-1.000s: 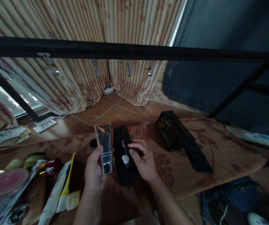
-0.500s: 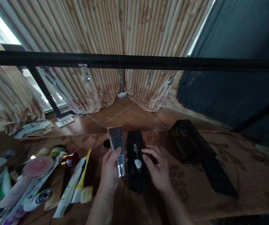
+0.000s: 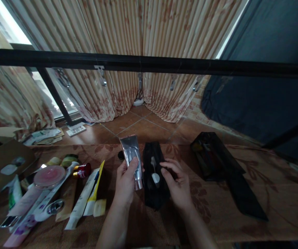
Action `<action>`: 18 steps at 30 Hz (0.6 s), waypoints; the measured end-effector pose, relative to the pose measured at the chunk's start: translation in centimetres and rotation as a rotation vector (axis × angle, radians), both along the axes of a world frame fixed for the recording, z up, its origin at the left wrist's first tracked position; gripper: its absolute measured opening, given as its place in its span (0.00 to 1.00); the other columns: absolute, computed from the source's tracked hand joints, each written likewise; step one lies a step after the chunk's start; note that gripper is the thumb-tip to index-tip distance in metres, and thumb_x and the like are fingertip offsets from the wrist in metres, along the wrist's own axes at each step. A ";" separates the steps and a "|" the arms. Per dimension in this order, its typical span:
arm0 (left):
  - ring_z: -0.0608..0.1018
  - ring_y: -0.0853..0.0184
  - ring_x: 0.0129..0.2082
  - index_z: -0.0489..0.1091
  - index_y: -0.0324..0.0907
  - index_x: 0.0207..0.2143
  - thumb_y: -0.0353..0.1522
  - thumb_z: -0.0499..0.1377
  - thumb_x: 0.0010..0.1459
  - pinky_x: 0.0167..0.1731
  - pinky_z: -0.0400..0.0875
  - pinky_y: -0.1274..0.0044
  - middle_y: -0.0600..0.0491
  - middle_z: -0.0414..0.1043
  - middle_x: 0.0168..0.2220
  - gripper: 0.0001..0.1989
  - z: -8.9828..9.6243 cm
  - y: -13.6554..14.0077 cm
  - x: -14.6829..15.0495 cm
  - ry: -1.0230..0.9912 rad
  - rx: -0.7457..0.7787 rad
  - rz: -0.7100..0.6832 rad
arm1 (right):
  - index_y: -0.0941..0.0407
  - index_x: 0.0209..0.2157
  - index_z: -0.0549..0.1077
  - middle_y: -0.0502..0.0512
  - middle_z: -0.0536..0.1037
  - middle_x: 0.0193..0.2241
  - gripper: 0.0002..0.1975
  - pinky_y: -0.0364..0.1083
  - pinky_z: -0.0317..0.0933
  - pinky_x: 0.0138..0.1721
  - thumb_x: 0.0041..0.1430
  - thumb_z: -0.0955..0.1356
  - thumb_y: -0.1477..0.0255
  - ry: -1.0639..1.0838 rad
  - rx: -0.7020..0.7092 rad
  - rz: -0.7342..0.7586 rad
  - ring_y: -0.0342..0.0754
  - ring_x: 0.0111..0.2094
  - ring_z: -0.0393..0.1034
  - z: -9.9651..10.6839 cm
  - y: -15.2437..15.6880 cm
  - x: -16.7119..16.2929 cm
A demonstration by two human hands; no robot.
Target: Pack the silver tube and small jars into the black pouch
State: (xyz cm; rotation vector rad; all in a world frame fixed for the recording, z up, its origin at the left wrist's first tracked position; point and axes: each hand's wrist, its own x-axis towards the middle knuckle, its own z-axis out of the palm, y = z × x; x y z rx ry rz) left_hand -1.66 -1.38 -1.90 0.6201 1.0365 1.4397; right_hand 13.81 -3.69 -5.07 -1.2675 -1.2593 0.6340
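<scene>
My left hand (image 3: 125, 181) is closed around a shiny silver squeeze tube (image 3: 130, 147), its cap end pointing down and towards me. Just right of the tube lies a narrow black pouch (image 3: 156, 199), open at the top. Inside it I see a small item with a white rounded end (image 3: 155, 178) and a clear, thin part; its kind is unclear. My right hand (image 3: 178, 183) pinches the pouch's right edge between thumb and fingers. A small round black object (image 3: 121, 155) sits behind my left hand, partly hidden.
Left are several tubes, a pink round container (image 3: 49, 175), a red-capped jar (image 3: 82, 170) and a yellow tube (image 3: 97, 181). A cardboard box (image 3: 3, 173) stands at far left. Right lies another black mesh case (image 3: 207, 155) with its flap spread out. A dark rail (image 3: 149, 64) crosses beyond the cloth-covered table (image 3: 216, 211).
The silver tube has turned in my left hand, its printed side no longer showing. My right hand stays at the pouch's edge. The whole view has shifted slightly.
</scene>
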 end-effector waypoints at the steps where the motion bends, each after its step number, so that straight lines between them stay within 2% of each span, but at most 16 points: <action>1: 0.75 0.71 0.22 0.75 0.38 0.28 0.43 0.71 0.44 0.23 0.66 0.80 0.54 0.75 0.24 0.18 -0.1 0.0 0.0 0.003 0.001 0.004 | 0.50 0.37 0.80 0.55 0.76 0.47 0.06 0.51 0.65 0.49 0.59 0.69 0.69 0.004 0.001 -0.001 0.52 0.51 0.71 0.0 0.0 0.0; 18: 0.71 0.74 0.20 0.72 0.40 0.31 0.45 0.68 0.49 0.22 0.63 0.81 0.57 0.72 0.23 0.18 -1.3 0.5 0.0 0.123 0.092 -0.003 | 0.50 0.38 0.80 0.55 0.76 0.47 0.07 0.50 0.64 0.49 0.59 0.69 0.69 0.015 0.022 0.020 0.51 0.51 0.70 -0.3 0.1 0.1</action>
